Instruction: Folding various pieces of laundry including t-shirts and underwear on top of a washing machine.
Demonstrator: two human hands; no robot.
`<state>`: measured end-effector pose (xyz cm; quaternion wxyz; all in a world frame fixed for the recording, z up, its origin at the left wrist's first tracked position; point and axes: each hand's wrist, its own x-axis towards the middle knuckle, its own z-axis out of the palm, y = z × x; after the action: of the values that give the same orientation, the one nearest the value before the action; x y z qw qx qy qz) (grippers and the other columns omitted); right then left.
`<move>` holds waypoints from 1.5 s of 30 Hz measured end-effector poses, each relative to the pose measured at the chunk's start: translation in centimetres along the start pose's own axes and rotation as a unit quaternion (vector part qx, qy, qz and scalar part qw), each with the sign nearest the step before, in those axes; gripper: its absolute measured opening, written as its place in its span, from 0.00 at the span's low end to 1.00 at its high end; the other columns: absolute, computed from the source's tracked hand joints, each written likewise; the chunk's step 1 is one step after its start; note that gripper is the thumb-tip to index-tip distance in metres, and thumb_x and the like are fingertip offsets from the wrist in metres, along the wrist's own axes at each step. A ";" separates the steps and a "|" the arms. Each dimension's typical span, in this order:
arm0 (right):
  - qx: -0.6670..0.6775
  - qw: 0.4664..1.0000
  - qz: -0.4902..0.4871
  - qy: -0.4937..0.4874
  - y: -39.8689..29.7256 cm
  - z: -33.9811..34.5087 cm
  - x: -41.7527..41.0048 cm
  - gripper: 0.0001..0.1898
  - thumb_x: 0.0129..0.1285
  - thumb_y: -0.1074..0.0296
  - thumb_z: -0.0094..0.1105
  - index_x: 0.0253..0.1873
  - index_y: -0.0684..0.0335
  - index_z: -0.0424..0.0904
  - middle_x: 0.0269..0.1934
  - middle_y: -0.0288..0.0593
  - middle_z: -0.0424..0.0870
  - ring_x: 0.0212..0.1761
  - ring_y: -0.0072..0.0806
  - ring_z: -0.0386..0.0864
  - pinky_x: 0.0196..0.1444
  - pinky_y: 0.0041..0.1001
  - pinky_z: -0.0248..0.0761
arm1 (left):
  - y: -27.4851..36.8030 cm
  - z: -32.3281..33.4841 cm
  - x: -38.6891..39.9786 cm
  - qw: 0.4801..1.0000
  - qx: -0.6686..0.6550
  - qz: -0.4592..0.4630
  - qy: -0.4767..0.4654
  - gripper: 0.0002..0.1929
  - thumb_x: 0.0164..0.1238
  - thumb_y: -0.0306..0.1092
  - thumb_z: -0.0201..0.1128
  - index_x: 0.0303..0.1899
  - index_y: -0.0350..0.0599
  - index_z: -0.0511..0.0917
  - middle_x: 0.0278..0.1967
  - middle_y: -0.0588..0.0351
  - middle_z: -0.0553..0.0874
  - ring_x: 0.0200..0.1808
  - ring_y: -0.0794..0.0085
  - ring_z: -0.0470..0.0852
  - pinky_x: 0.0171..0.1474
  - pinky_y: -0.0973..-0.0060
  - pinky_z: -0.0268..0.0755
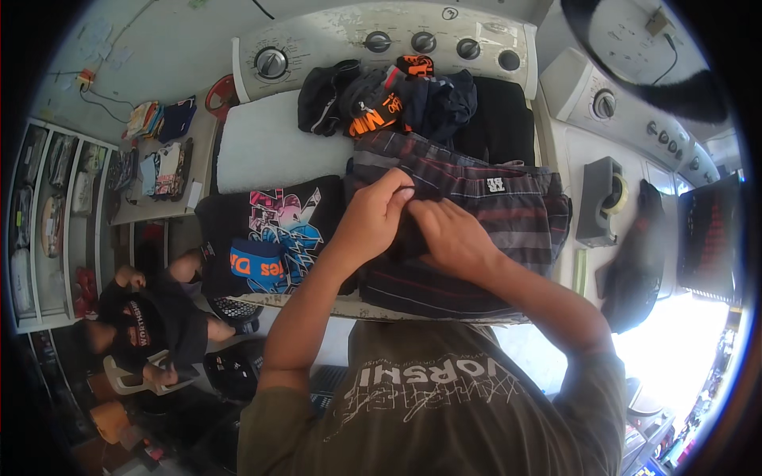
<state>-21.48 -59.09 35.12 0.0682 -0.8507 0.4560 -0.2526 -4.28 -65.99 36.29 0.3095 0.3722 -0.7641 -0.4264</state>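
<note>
My left hand (pixel 381 205) and my right hand (pixel 446 229) meet close together over plaid shorts (pixel 512 202) on top of a washing machine. Both pinch a small dark cloth, mostly hidden under the fingers. To the left lie a folded black shirt (pixel 223 223) with a pink and blue print and, on it, a folded blue cloth piece (pixel 259 250) with an orange-lettered band. Behind the hands sits a heap of crumpled dark garments (pixel 440 107) with orange lettering, beside a light folded towel (pixel 280 143) and folded black cloth (pixel 503 119).
A grey tape dispenser (pixel 595 202) and a dark bag-like item (pixel 640 262) lie on the machine at right. Folded clothes (pixel 169 169) are stacked on a table at left, near a shelf (pixel 68 226). Another person (pixel 143 327) sits at lower left.
</note>
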 end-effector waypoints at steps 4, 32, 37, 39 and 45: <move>-0.145 0.988 -0.041 -0.013 0.3 0.7 -0.8 0.18 0.56 0.66 0.58 0.51 0.64 0.76 0.46 0.41 0.77 0.46 0.34 0.76 0.55 0.30 0.68 | -0.4 0.5 0.4 1.000 0.003 0.015 0.026 0.05 0.75 0.28 0.57 0.45 0.37 0.75 0.33 0.46 0.82 0.34 0.63 0.82 0.41 0.73 0.73; -0.198 0.967 0.077 -0.138 0.0 -0.7 -1.3 0.12 0.60 0.66 0.57 0.47 0.63 0.80 0.44 0.45 0.81 0.46 0.37 0.79 0.50 0.31 0.68 | -1.2 6.2 -4.0 0.978 0.092 0.054 0.179 0.19 0.55 0.21 0.65 0.49 0.37 0.73 0.55 0.40 0.76 0.56 0.45 0.76 0.61 0.61 0.67; 0.147 0.985 0.007 -0.086 0.3 -4.8 -2.7 0.21 0.51 0.76 0.63 0.53 0.67 0.79 0.48 0.50 0.81 0.53 0.45 0.79 0.58 0.38 0.71 | -1.9 6.6 -3.8 0.979 0.013 0.045 0.198 0.15 0.54 0.20 0.64 0.43 0.39 0.70 0.51 0.40 0.76 0.52 0.45 0.76 0.56 0.62 0.70; 0.101 0.979 0.120 0.129 0.2 -5.0 -3.1 0.24 0.48 0.81 0.66 0.54 0.65 0.78 0.52 0.48 0.80 0.58 0.48 0.77 0.57 0.39 0.73 | -1.2 7.1 -3.6 0.969 -0.002 0.069 0.239 0.15 0.52 0.15 0.61 0.39 0.39 0.67 0.47 0.41 0.77 0.49 0.49 0.77 0.55 0.66 0.70; 0.253 0.945 0.182 0.095 3.0 -3.0 -2.8 0.25 0.44 0.89 0.54 0.51 0.64 0.74 0.50 0.50 0.77 0.54 0.47 0.77 0.60 0.30 0.70 | -0.2 6.7 -3.6 0.969 -0.039 0.152 0.190 0.14 0.55 0.16 0.62 0.43 0.38 0.72 0.52 0.42 0.77 0.52 0.56 0.80 0.57 0.67 0.71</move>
<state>-26.46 -58.19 35.70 0.2827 -0.6796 0.5286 -0.4229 -7.57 -60.30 32.55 0.5245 0.3134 -0.7217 -0.3254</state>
